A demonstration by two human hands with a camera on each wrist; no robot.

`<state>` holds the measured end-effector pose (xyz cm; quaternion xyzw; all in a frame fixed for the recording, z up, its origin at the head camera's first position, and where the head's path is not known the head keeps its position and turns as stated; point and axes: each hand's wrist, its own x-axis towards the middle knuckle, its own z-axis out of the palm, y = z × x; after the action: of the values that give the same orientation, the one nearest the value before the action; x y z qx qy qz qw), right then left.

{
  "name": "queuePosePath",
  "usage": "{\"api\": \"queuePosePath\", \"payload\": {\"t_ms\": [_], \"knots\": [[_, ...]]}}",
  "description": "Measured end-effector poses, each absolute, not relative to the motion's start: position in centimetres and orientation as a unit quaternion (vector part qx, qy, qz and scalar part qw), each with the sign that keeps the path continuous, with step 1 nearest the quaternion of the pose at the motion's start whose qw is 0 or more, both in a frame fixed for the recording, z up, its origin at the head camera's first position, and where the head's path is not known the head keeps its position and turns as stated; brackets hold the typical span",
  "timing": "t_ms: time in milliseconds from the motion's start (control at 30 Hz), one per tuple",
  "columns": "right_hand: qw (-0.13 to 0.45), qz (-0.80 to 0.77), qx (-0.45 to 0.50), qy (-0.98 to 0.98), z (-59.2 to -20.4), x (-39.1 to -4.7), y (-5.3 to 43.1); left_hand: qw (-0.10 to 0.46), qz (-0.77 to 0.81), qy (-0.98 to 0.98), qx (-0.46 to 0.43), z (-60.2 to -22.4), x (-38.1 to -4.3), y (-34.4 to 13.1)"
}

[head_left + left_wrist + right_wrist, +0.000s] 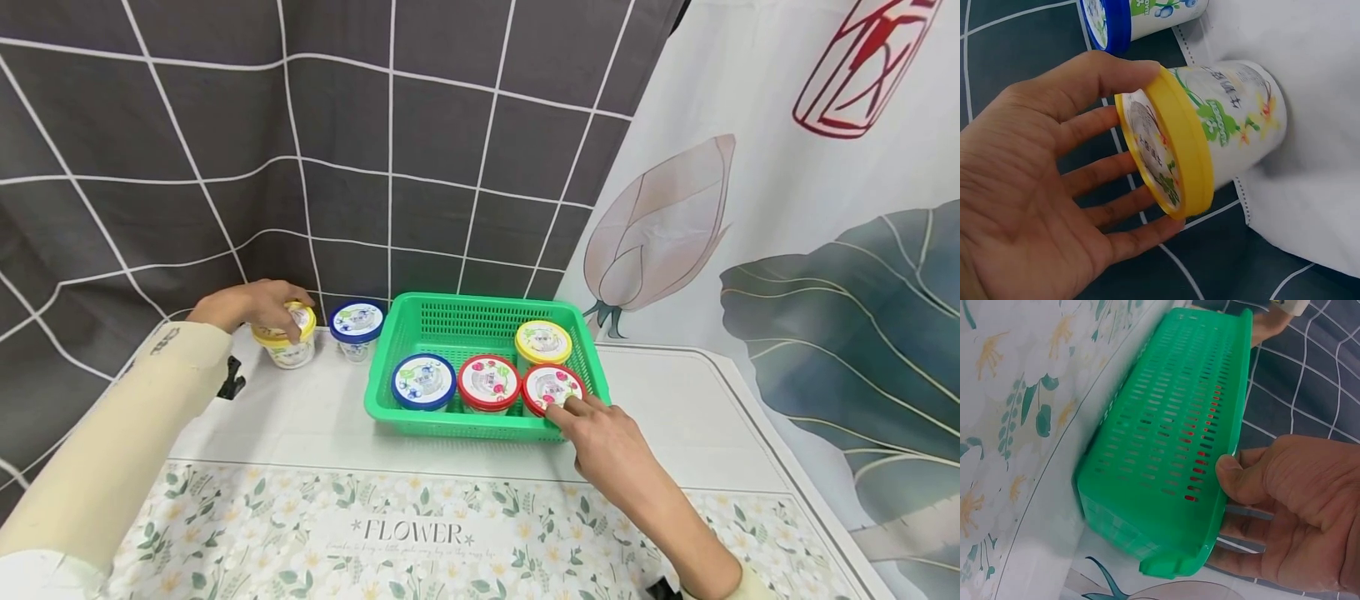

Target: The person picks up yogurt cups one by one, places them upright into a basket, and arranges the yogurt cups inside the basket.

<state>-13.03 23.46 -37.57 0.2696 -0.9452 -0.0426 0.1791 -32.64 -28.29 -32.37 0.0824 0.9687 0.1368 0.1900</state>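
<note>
My left hand point(255, 306) grips a white cup with a yellow lid point(1222, 125), thumb on one side of the lid and fingertips round the other. This cup stands on the white table against the dark curtain. At the green basket point(1160, 425), my right hand point(1297, 506) holds the near right rim, its thumb outside and its fingers over the inner side. Beside those fingers is a red-lidded cup point(553, 387). Another red-lidded cup point(489, 382), a blue-lidded cup point(423, 380) and a second yellow-lidded cup point(543, 340) also stand in the basket.
Between my left hand and the basket stands another blue-lidded cup point(357, 323). A dark grid curtain point(337, 125) hangs right behind the table. A floral mat point(405, 533) covers the table's near part.
</note>
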Motion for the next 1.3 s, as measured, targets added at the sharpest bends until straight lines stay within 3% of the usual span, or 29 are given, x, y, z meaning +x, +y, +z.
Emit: {"api": "queuePosePath", "payload": {"t_ms": [300, 1300], "knots": [[0.185, -0.043, 0.273, -0.943, -37.5, -13.1, 23.4, 0.201, 0.118, 0.968, 0.094, -31.0, -32.3, -28.2], [0.173, -0.035, 0.267, -0.948, -37.5, -12.9, 23.3, 0.151, 0.108, 0.976, 0.110, -27.1, -31.5, -26.9]]}}
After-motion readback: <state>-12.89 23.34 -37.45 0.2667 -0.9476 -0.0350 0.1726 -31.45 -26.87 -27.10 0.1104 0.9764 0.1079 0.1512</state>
